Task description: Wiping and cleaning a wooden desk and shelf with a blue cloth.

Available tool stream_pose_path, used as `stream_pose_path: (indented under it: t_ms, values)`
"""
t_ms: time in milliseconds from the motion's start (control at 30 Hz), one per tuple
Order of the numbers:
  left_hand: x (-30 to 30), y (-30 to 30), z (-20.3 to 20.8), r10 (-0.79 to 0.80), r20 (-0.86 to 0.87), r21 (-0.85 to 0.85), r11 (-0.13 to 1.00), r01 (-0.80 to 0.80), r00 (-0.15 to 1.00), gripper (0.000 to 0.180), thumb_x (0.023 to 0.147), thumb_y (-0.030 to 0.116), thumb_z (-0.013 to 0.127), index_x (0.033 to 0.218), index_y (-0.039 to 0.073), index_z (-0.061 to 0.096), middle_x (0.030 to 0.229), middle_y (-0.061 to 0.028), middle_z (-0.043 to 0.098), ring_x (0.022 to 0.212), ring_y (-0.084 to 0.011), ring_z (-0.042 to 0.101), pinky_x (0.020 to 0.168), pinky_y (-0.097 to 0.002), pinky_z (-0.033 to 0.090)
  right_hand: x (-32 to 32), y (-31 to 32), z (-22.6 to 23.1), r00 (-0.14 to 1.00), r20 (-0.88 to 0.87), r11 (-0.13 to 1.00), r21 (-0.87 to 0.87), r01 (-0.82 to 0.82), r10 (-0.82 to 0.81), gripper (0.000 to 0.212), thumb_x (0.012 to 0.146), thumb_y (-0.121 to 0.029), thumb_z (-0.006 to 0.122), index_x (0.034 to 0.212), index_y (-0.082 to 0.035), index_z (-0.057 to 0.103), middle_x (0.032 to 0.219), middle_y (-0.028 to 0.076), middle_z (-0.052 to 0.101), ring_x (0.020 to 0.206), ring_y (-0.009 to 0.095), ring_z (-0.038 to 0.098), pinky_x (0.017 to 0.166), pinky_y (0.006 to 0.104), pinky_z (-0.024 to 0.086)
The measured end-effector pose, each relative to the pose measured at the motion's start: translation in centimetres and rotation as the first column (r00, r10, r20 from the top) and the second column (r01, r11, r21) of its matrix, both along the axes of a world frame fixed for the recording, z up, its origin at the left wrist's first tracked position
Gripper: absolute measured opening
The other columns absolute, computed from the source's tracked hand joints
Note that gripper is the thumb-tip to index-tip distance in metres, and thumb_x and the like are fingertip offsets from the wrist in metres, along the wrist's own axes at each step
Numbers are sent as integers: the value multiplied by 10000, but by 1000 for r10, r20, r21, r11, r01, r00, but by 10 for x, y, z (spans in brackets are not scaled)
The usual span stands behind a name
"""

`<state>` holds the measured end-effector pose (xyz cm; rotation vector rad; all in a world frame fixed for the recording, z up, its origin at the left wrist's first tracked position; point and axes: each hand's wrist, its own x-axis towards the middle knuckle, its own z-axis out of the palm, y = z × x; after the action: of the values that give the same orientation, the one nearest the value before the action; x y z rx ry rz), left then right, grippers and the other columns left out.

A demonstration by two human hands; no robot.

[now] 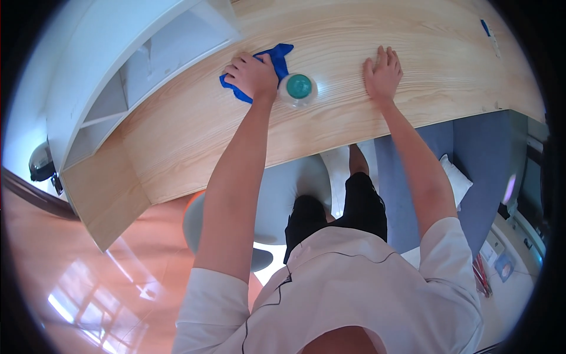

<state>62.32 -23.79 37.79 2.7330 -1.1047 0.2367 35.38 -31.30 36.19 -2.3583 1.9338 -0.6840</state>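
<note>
My left hand (252,75) presses down on a crumpled blue cloth (282,54) on the light wooden desk (330,35), its fingers curled over the fabric. Parts of the cloth stick out beyond the fingertips and under the wrist. Just right of that wrist stands a round, clear container with a green top (299,87); what is inside cannot be made out. My right hand (384,78) lies flat on the desk farther right, fingers stretched out and holding nothing.
A white open shelf unit (112,94) rises along the desk's left side. A blue-and-white pen-like object (489,35) lies at the far right. Below the desk's front edge are a grey rounded seat (277,189) and a grey-blue sofa (413,159) with a white cushion (455,180).
</note>
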Motion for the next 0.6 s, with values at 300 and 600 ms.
stream_pose_path:
  t_ms: [300, 600]
  values:
    - [-27, -17, 4, -324, -18, -53, 945, 323, 946, 334, 811, 340, 515, 881, 23, 591, 967, -169, 565, 985, -360, 466, 845, -479, 324, 6, 1, 0, 1000, 8, 1000, -6, 10, -10, 548, 861, -357, 522, 1314, -51, 481, 1398, 188, 398, 1334, 321, 315, 1072, 478, 241]
    - [-71, 98, 13, -364, -87, -104, 929, 355, 927, 262, 762, 286, 566, 850, 39, 562, 898, -142, 523, 904, -321, 459, 797, -457, 335, -6, -11, -6, 999, -43, 1000, -10, 26, -27, 538, 874, -395, 506, 1325, -101, 490, 1411, 149, 402, 1341, 302, 315, 1069, 481, 250]
